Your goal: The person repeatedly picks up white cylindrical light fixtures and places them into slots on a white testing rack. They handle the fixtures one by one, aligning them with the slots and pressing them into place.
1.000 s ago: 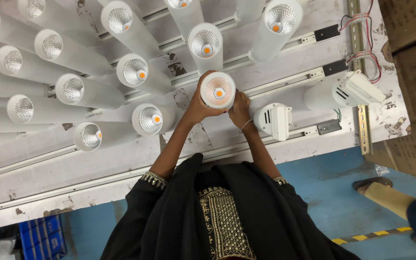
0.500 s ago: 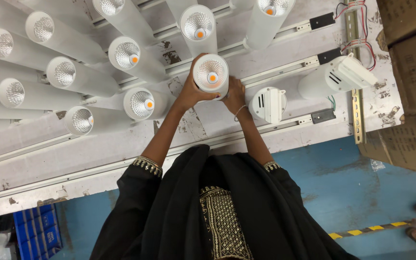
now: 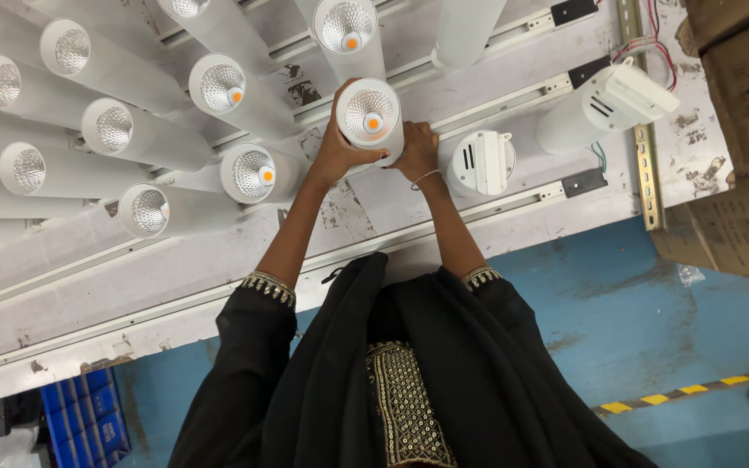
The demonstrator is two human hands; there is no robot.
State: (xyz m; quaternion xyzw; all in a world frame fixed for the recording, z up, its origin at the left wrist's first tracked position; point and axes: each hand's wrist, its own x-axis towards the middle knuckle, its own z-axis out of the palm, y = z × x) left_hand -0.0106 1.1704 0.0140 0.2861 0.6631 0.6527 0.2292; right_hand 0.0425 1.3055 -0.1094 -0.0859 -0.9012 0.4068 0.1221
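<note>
Head view: only one camera here, looking straight down over the person's arms at a worn white bench full of cylinder lamps.

Held lamp: white cylinder spotlight [image 3: 369, 116], standing upright with its reflector and orange LED dot facing up at the camera.

Left hand: left hand [image 3: 337, 149] is wrapped around the near-left side of the cylinder, thumb up by the rim. Looks like a steadying grip to me, keeps the can from tipping.

Right hand: right hand [image 3: 416, 149] is pressed against the lower right side of the same lamp, fingers curled in toward its base. Can't see exactly what the fingertips touch down there, the lamp body hides it.

Where the lamp sits: right between both hands, touching both, over the metal track rail [image 3: 513, 94] that runs across the bench.

Why upright: my guess is the lamps stand on their track adapters, which is why they all point lens-up in rows.

Neighbours: lit lamp just behind [image 3: 346, 28], another to the left [image 3: 249, 172], more rows [image 3: 113, 128] further left, all apart from the hands.

Right side: a lamp with its adapter end up [image 3: 481, 161] just beside the right wrist, one lying on its side [image 3: 604, 102] further out.

Extras: cardboard boxes [image 3: 743, 113] at the right edge, blue floor [image 3: 643, 329], blue crate [image 3: 80, 416] bottom left.
</note>
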